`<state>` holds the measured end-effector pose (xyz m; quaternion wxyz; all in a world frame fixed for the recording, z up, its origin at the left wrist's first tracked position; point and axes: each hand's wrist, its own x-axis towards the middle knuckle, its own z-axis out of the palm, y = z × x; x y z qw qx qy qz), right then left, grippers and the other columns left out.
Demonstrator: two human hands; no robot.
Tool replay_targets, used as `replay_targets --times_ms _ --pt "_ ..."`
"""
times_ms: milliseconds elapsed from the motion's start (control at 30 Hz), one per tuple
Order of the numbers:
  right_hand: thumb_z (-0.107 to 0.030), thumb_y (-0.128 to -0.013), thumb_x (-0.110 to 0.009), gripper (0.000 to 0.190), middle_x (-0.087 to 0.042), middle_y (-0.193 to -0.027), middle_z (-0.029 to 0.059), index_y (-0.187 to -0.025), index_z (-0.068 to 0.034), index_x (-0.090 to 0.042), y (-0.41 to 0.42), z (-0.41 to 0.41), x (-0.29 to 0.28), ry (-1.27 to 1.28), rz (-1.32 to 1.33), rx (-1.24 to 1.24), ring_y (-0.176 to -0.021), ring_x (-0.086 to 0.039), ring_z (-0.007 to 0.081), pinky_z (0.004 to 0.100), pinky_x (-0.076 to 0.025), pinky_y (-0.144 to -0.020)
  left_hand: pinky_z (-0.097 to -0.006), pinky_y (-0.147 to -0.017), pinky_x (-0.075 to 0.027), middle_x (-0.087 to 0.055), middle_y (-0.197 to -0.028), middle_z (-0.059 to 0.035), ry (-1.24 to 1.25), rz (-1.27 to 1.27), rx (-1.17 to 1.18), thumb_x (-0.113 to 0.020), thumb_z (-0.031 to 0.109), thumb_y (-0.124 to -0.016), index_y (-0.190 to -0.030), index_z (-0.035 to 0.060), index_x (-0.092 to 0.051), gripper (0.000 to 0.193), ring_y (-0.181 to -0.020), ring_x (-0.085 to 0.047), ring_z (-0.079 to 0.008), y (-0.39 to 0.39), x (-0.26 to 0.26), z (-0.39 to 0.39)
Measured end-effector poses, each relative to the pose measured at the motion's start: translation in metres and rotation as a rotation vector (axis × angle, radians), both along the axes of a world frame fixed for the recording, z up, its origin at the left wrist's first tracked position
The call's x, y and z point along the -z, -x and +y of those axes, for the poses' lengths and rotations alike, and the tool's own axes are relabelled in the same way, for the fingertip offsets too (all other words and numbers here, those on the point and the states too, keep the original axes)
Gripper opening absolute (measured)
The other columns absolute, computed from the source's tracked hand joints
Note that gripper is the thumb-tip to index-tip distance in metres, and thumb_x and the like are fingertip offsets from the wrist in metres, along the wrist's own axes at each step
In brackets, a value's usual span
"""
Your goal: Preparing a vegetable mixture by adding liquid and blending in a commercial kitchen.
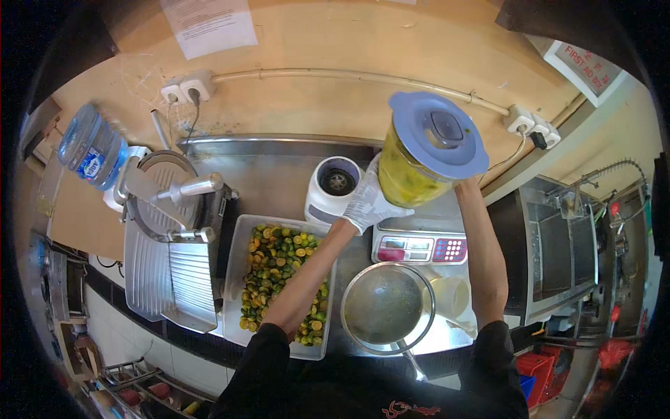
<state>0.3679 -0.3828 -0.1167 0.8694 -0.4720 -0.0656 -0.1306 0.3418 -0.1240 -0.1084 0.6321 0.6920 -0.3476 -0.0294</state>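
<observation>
My left hand [374, 201], in a whitish glove, is against the left side and base of a clear blender jar [411, 173] with yellow-green contents and a blue lid. The jar is tilted above a digital scale [419, 247]. My right forearm reaches up behind the jar, which hides the right hand. Left of the jar stands the white blender base [327, 194], nothing on it. A plastic tub [233, 293] of halved small green and orange citrus fruit lies under my left forearm. A round metal strainer [384, 306] with a handle sits nearer me, beside a pale plastic jug [454, 294].
A metal slicer [172, 209] stands on the left, with a large blue water bottle [97, 149] behind it. A raised metal edge [282, 144] runs along the wall. To the right is a sink [562, 256]; red crates [536, 374] are below it.
</observation>
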Motion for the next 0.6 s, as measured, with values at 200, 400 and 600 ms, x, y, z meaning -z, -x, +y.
replay_targets --times_ms 200,400,600 --pt "-0.036 -0.098 -0.042 0.041 -0.06 -0.119 0.0084 -0.122 -0.005 -0.053 0.028 -0.034 0.033 0.044 -0.031 0.17 -0.106 -0.057 0.0208 0.0358 -0.047 -0.094 -0.0377 -0.104 -0.039 -0.049 -0.13 -0.0171 -0.177 -0.03 0.069 -0.09 0.038 -0.049 -0.137 0.0 -0.025 0.116 -0.117 -0.051 -0.0284 0.006 0.038 -0.041" --pt "-0.033 -0.098 -0.044 0.03 -0.061 -0.103 0.0068 -0.105 -0.006 -0.055 0.022 -0.053 0.062 0.718 0.104 0.612 -0.092 -0.059 0.0167 0.0324 -0.051 -0.081 -0.0369 -0.104 -0.038 -0.048 -0.13 -0.0161 -0.047 0.185 0.224 -0.091 0.035 -0.05 -0.133 0.0019 -0.03 0.108 -0.12 -0.048 -0.0266 0.0 0.054 -0.051" --pt "-0.027 -0.097 -0.045 0.023 -0.059 -0.092 0.0069 -0.099 -0.006 -0.053 0.026 -0.053 0.065 0.588 0.205 0.683 -0.077 -0.057 0.0125 0.0294 -0.049 -0.063 -0.0359 -0.107 -0.035 -0.048 -0.129 -0.0136 -0.187 0.08 0.22 -0.092 0.03 -0.048 -0.133 0.0028 -0.028 0.11 -0.12 -0.046 -0.0252 -0.009 0.058 -0.058"
